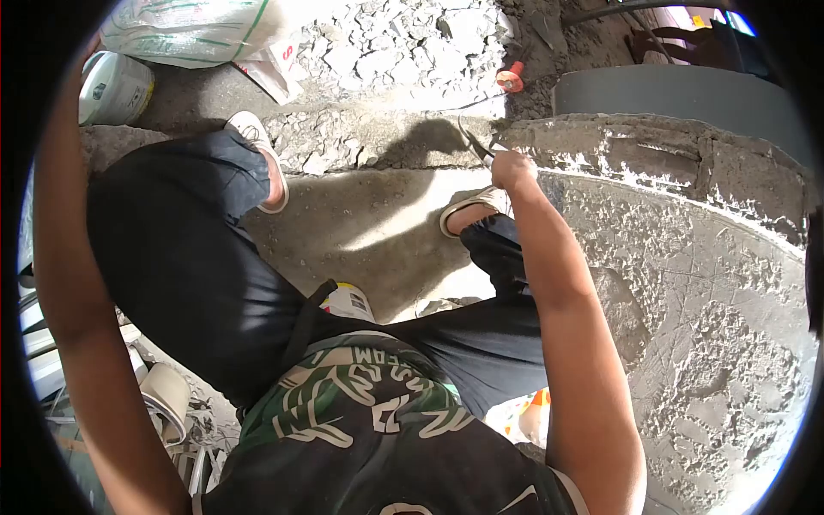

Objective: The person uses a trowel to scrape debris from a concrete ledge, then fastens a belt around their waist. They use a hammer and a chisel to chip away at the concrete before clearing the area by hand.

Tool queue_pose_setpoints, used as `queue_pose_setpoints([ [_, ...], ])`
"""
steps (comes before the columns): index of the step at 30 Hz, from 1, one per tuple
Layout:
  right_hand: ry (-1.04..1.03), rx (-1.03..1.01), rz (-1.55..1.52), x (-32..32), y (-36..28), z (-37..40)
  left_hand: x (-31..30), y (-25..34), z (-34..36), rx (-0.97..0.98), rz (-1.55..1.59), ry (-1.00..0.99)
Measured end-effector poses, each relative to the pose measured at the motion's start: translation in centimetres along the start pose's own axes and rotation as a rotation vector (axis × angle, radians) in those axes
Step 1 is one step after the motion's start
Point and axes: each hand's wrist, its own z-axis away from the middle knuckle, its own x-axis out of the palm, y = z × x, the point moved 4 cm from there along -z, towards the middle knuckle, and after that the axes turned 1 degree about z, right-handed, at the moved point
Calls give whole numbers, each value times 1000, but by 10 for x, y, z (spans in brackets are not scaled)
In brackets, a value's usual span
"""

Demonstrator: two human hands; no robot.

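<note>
My right hand (511, 168) is closed around the handle of a trowel (475, 140), whose blade points up and left over the broken edge of the concrete. It sits at the top rim of a curved grey plastered wall (704, 283). My left arm (77, 309) runs up the left edge of the view; its hand is out of frame. My black trousers and sandalled feet stand on the concrete floor (360, 215) below.
White sacks (184, 30) and a bucket (112, 86) lie at the top left. Rubble (403, 43) and an orange object (511, 77) sit at the top centre. Another bucket (348, 302) is between my legs. Pipes and clutter are at the lower left.
</note>
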Motion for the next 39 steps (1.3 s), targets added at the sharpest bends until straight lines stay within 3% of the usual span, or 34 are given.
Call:
queue_pose_setpoints([
  [4,-70,-141,-61,-2,36,-15,17,83,69,-28,-290,106],
  [7,-258,-10,-188,4,65,-28,34,114,99,-70,-413,96],
  [8,-164,-11,-117,0,63,-22,43,116,104,-71,-410,98],
  [10,-37,1,-31,9,59,-21,55,121,118,72,-359,366],
  [14,-25,-52,-4,34,41,-27,30,109,99,-62,-157,137],
  [16,-19,-65,-32,32,43,-23,30,96,75,395,-1158,-1],
  [17,-16,-70,-57,31,48,-19,31,96,74,401,-1155,-4],
  [19,-51,-79,-43,19,59,-19,26,95,74,203,-937,68],
  [21,-265,-131,-57,15,64,-19,24,93,75,213,-957,73],
  [23,-237,-124,-137,17,78,-21,28,102,82,221,-983,81],
  [25,-3,-209,-70,18,80,-19,38,113,96,51,-923,185],
  [26,79,-104,-55,27,76,-24,38,114,98,53,-923,183],
  [28,27,-89,-83,28,62,-13,37,111,97,7,-497,115],
  [29,-12,-103,-105,19,49,2,39,111,95,16,-500,111],
  [31,-11,-126,-77,30,37,2,44,99,81,-277,54,242],
  [32,4,-179,-117,28,34,7,9,18,7,-81,21,-11],
  [34,111,-340,-237,29,17,17,-11,-35,-25,-5,746,-466],
  [35,208,-438,-314,36,3,20,-10,-65,-29,-208,534,-69],
  [36,120,-526,-263,49,-20,23,34,-6,-10,-354,504,-238],
  [37,34,-608,-214,57,-46,32,52,41,23,-383,460,-134],
  [38,-162,-439,-485,26,-57,75,53,28,7,-438,411,-220],
  [39,-357,-278,-756,-4,-60,123,67,41,19,-410,444,-135],
])
